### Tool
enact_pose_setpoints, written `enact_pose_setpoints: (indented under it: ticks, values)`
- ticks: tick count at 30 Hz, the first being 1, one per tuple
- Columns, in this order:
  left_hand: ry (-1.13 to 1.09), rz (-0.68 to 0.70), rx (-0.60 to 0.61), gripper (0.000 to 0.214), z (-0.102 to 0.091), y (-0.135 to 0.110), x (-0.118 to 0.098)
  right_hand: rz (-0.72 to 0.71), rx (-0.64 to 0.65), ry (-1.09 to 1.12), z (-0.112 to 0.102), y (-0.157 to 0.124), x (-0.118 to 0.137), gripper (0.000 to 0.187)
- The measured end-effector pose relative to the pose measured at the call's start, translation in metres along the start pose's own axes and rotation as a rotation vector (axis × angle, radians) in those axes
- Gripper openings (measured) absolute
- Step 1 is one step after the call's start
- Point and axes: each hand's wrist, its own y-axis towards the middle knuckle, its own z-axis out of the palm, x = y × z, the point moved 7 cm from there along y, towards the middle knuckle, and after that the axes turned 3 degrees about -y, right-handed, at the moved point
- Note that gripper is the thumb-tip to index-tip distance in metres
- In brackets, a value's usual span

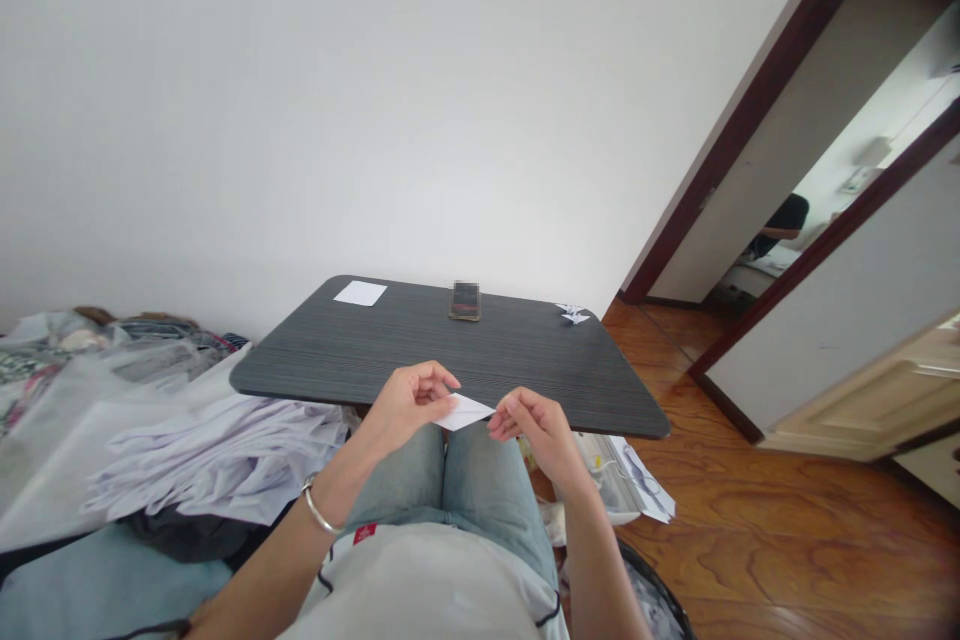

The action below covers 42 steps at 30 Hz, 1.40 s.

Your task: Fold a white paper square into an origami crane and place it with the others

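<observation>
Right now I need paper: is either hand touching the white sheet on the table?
No, the white sheet lies at the far left of the table, apart from the left hand and right hand.

No words I can read here! Down on my top [427, 575] sits a red tag [365, 532], and it carries a pale mark, too small to make out; on the phone [466, 299], a reddish band, too blurred to read.

1. Folded white paper [471, 411]: one end hidden by the left hand [414, 404]; whether the right hand [534, 420] pinches its tip is unclear.
2. Folded paper figures [575, 317]: too small for detail.
3. Black-rimmed bin [663, 579]: cut off at bottom.
</observation>
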Motion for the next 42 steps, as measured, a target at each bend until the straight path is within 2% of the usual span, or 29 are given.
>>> enact_pose_setpoints:
  ticks: [5,11,20,31,42]
  values:
    - [-0.020,0.002,0.003,0.022,0.002,-0.001,-0.002,0.011,0.010,-0.009,0.005,-0.004,0.005,0.020]
    - [-0.027,0.005,-0.008,0.023,0.002,-0.002,-0.003,-0.012,0.019,0.065,0.009,-0.005,0.009,0.022]
    - [-0.077,-0.032,0.038,0.033,0.011,-0.007,-0.008,0.004,-0.074,0.185,0.009,-0.009,0.015,0.021]
    - [-0.138,-0.030,0.066,0.032,0.016,-0.012,-0.017,-0.006,-0.138,0.265,0.012,-0.015,0.022,0.021]
    - [-0.069,0.019,0.080,0.031,0.028,-0.011,-0.017,-0.010,-0.181,0.288,0.019,-0.016,0.021,0.021]
